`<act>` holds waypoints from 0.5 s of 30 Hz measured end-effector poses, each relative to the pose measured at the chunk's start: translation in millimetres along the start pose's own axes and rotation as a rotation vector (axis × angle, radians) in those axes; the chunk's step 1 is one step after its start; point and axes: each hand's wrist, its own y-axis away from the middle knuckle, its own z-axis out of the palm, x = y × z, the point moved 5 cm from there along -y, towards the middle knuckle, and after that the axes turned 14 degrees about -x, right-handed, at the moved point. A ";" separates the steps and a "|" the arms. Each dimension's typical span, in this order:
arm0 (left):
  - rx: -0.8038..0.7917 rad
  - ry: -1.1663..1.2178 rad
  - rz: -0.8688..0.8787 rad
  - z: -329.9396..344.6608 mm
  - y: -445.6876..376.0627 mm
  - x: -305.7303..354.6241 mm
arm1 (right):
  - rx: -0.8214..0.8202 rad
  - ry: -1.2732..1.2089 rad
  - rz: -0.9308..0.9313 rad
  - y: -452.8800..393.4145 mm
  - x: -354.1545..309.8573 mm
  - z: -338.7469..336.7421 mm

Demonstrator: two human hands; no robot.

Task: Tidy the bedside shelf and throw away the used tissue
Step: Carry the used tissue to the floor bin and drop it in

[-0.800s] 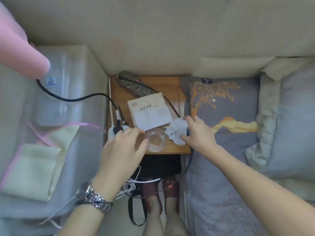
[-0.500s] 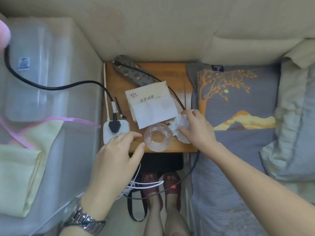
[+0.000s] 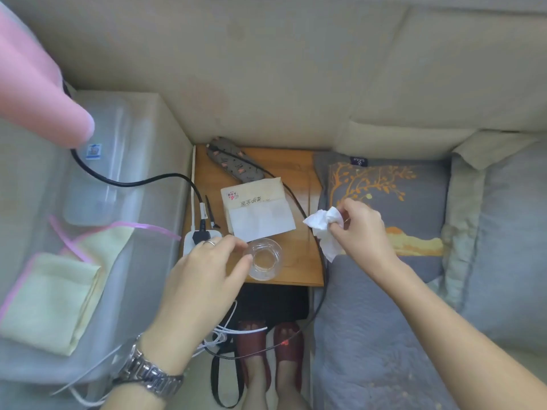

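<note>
At the left of the frame stands a clear box [image 3: 88,202] w/ a yellow cloth [image 3: 50,300] inside. A black cable [image 3: 133,182] runs from it to the white adapter [image 3: 189,241] on the wooden shelf [image 3: 299,179], center of frame. The left hand [image 3: 204,279] (ring on one finger, watch on wrist) is half open, thumb and fingers apart, next to the glass [image 3: 265,258] at the shelf's lower edge; I cannot tell if it touches. Above the glass lies a tissue pack [image 3: 257,211], and a power strip [image 3: 233,162] near the wall. Right of center, the right hand [image 3: 361,229] is pinched closed on the crumpled tissue [image 3: 324,229], held above the shelf's right edge, beside the grey pillow [image 3: 414,184].
</note>
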 end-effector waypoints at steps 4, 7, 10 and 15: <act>0.051 -0.004 0.034 -35.8 25.3 37.8 | 0.047 0.004 -0.085 32.6 -36.2 -62.2; 0.116 -0.009 0.048 -69.5 54.4 62.6 | 0.079 0.017 -0.175 57.8 -70.6 -107.9; 0.211 -0.011 0.053 -100.1 91.0 78.8 | 0.119 0.015 -0.286 83.5 -106.4 -145.3; 0.319 0.033 0.060 -143.9 156.9 92.9 | 0.127 0.000 -0.470 129.0 -168.8 -189.9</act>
